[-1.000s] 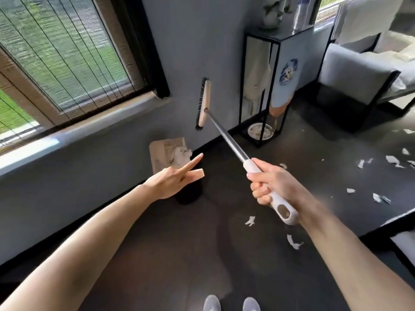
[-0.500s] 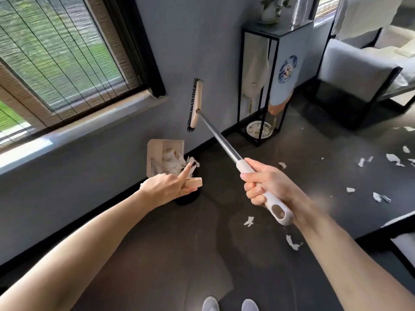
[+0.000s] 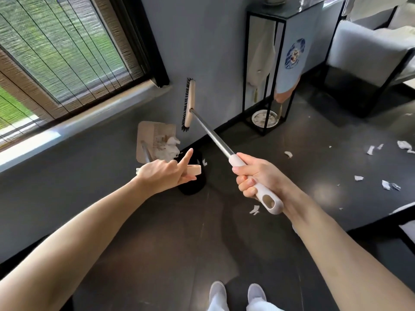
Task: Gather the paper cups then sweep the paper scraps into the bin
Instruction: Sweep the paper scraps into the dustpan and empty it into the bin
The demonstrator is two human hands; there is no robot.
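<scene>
- A clump of white paper scraps (image 3: 168,149) lies in the beige dustpan (image 3: 148,135), which is tipped up on edge just beyond the left hand's knuckles, its open face turned toward the camera.
- The left hand (image 3: 161,176) is wrapped round the dustpan's handle, whose blunt beige end pokes out past the fingers; the index finger (image 3: 187,157) sticks out straight, pointing up and away.
- The black bin (image 3: 193,185) sits on the floor right under that grip (mostly hidden by the hand and the handle end).
- The right hand (image 3: 256,176) is clenched on the white grip of the broom (image 3: 211,131). The metal shaft runs up and away from the fist to the brush head (image 3: 189,104), which hangs in the air in front of the grey wall (image 3: 202,41), bristles facing left.
- Scattered scraps (image 3: 388,185) dot the dark floor (image 3: 157,243) to the right of the broom grip; one (image 3: 254,209) lies just below it.
- Further beyond the right fist stands a black-framed stand (image 3: 247,63) with a plate (image 3: 265,117) on its bottom shelf, and a grey armchair (image 3: 363,52) past that.
- A window (image 3: 56,52) with blinds is up left of the dustpan grip.
</scene>
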